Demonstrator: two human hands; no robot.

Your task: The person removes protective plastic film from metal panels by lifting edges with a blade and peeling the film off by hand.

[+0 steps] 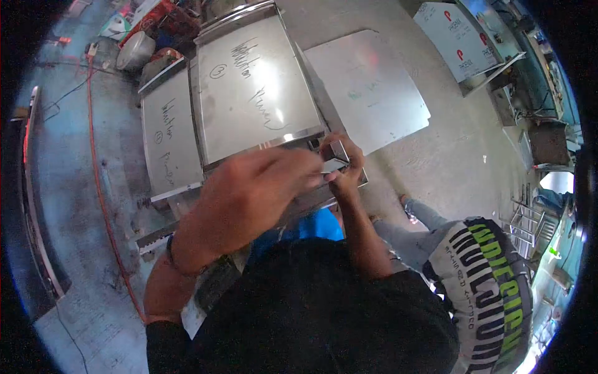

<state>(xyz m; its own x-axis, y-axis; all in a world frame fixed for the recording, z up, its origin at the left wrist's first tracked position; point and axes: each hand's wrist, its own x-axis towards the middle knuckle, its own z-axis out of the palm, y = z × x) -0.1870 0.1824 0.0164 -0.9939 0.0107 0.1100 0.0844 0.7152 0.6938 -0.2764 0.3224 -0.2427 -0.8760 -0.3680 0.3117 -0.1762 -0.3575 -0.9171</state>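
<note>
A small shiny metal piece (335, 156) sits at the near right corner of a large metal panel (249, 93) that carries handwriting. My right hand (349, 163) is wrapped round this piece, with its fingers over the top and the thumb below. From the left, my left hand (268, 181) reaches across to the piece. Its fingers are blurred by motion close to the metal, and whatever lies between them cannot be made out.
A narrower written panel (168, 134) lies left of the large one, and a flat sheet (370, 87) lies on the floor beyond. A person in a printed shirt (479, 287) is close on the right. A red hose (98, 162) runs along the left floor.
</note>
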